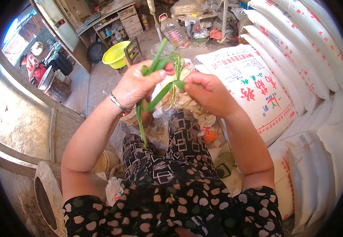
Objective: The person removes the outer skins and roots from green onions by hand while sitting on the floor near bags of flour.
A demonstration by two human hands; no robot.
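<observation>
Long green leaves, likely scallion point(157, 60), are gripped in my left hand point(136, 84), which wears a metal bracelet point(116, 102) at the wrist. They stick up past the fingers, and one leaf end point(141, 124) hangs below the palm. My right hand point(210, 94) pinches a folded green leaf point(161, 97) between thumb and fingers. This leaf slants down towards the left hand; whether it joins the others is unclear. Beneath and beyond both hands lies a bundle of thin, partly yellowed stalks point(175, 66). A basket-like container point(133, 118) is partly hidden under my left hand.
White woven sacks point(263, 89) with printed writing are piled along the right. Ahead are a yellow-green plastic basin point(116, 54), a large clear plastic bottle point(174, 31) and a wooden chair point(133, 50). At far left, a person in red point(35, 69) is near a metal basin point(46, 77).
</observation>
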